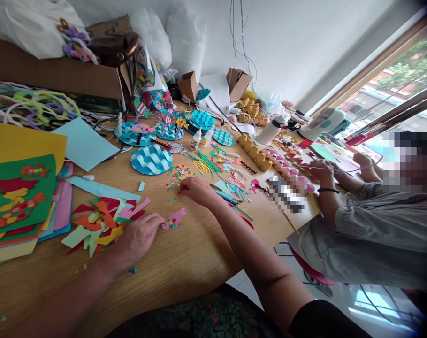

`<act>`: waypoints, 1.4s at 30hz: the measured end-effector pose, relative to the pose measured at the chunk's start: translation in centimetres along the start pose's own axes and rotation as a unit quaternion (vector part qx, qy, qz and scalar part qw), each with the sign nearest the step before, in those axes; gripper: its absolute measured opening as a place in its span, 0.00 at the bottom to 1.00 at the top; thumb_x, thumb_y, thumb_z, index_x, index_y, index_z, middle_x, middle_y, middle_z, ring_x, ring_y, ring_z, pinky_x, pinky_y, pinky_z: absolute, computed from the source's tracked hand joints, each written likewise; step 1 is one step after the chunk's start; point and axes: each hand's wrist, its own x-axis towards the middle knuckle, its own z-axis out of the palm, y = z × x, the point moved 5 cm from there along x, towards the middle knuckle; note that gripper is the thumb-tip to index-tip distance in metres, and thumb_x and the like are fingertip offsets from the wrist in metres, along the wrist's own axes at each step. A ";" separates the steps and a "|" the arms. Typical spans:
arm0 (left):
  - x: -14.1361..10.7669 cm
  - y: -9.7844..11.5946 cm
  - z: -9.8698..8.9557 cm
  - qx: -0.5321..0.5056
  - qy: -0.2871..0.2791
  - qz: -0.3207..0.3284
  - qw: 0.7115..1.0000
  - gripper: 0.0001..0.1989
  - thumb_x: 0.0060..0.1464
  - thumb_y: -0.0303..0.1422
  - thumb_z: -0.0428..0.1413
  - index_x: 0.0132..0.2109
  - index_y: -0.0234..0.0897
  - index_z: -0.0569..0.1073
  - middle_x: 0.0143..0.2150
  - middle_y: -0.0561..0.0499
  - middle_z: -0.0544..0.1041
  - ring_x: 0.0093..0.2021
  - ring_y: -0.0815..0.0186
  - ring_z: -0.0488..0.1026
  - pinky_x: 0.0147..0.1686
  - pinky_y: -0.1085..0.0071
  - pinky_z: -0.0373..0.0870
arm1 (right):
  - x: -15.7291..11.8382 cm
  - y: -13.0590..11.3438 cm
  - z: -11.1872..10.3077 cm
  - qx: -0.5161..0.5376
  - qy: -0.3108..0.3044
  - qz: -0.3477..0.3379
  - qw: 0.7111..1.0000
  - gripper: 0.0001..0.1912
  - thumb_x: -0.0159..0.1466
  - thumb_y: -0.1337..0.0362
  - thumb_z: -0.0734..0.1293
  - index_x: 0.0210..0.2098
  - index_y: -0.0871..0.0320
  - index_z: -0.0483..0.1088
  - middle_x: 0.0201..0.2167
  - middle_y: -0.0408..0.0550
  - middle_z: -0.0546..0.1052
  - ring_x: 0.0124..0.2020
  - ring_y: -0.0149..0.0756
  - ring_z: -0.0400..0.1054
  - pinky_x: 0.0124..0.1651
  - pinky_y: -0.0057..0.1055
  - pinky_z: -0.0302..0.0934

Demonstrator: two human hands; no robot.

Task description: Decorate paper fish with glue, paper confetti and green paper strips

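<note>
A pink paper fish (176, 218) with coloured dots on its body lies on the table. My left hand (139, 234) has its fingers together, with the tips at the fish's head end. Beyond the fish, my right hand (195, 189) is closed, fingertips pointing down at the near edge of a scatter of small coloured paper dots (180, 172). Whatever its fingers hold is too small or hidden to make out. Torn paper scraps (97, 223) in red, orange, green and yellow lie beside my left hand.
Blue wavy paper discs (151, 160) and glue bottles (195, 141) stand farther back. Stacked coloured sheets (23, 197) lie at left. Pens and strips (227, 195) are to the right. Another person's hands (322, 171) work at the right side, near a white bottle (270, 130).
</note>
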 end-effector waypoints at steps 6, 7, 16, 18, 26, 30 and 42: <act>0.0 0.0 0.1 -0.005 -0.011 -0.002 1.000 0.15 0.54 0.23 0.40 0.35 0.35 0.71 0.36 0.47 0.76 0.37 0.66 0.74 0.37 0.73 0.70 | 0.2 -0.1 -0.1 -0.003 -0.013 0.014 1.000 0.09 0.56 0.69 0.61 0.32 0.59 0.73 0.33 0.48 0.75 0.34 0.33 0.65 0.30 0.26 0.48; 0.1 0.1 0.0 -0.002 -0.013 0.002 1.000 0.15 0.54 0.23 0.40 0.36 0.35 0.71 0.36 0.47 0.76 0.37 0.67 0.74 0.37 0.74 0.70 | 0.2 -0.1 -0.1 -0.002 -0.016 0.017 1.000 0.09 0.56 0.68 0.61 0.32 0.59 0.72 0.32 0.48 0.75 0.34 0.33 0.65 0.29 0.26 0.48; 0.0 0.0 0.0 -0.001 -0.019 -0.006 1.000 0.16 0.54 0.25 0.39 0.37 0.35 0.71 0.36 0.48 0.76 0.37 0.66 0.74 0.36 0.73 0.70 | -0.1 0.0 -0.1 0.014 -0.013 0.031 0.999 0.09 0.56 0.68 0.60 0.32 0.60 0.71 0.31 0.48 0.74 0.31 0.31 0.63 0.29 0.25 0.47; 0.0 -0.2 0.2 -0.008 -0.024 -0.014 1.000 0.16 0.54 0.25 0.39 0.37 0.36 0.71 0.37 0.48 0.76 0.38 0.66 0.74 0.37 0.73 0.70 | -0.2 0.1 0.0 0.018 -0.006 0.028 0.999 0.08 0.56 0.69 0.60 0.32 0.60 0.71 0.30 0.47 0.74 0.30 0.31 0.62 0.29 0.25 0.47; 0.1 0.0 -0.1 -0.007 -0.022 -0.013 1.000 0.16 0.53 0.24 0.39 0.37 0.37 0.71 0.36 0.49 0.76 0.37 0.68 0.74 0.36 0.75 0.70 | -0.3 0.4 0.1 0.032 0.009 0.035 0.999 0.07 0.56 0.69 0.60 0.32 0.59 0.70 0.28 0.45 0.73 0.28 0.30 0.61 0.27 0.24 0.45; 0.2 0.3 -0.3 -0.001 -0.020 -0.001 1.000 0.16 0.53 0.24 0.39 0.36 0.37 0.71 0.36 0.48 0.77 0.37 0.68 0.74 0.35 0.76 0.70 | -0.5 0.3 -0.2 0.035 0.007 0.042 0.998 0.06 0.57 0.66 0.61 0.30 0.58 0.70 0.28 0.45 0.73 0.29 0.31 0.62 0.28 0.25 0.45; -0.6 -1.0 0.9 -0.023 -0.018 -0.030 0.999 0.16 0.54 0.25 0.40 0.39 0.37 0.71 0.37 0.48 0.76 0.38 0.66 0.73 0.39 0.73 0.70 | -0.5 1.6 -0.5 0.045 0.032 0.045 0.997 0.11 0.56 0.69 0.61 0.36 0.56 0.71 0.29 0.43 0.75 0.31 0.30 0.66 0.31 0.23 0.51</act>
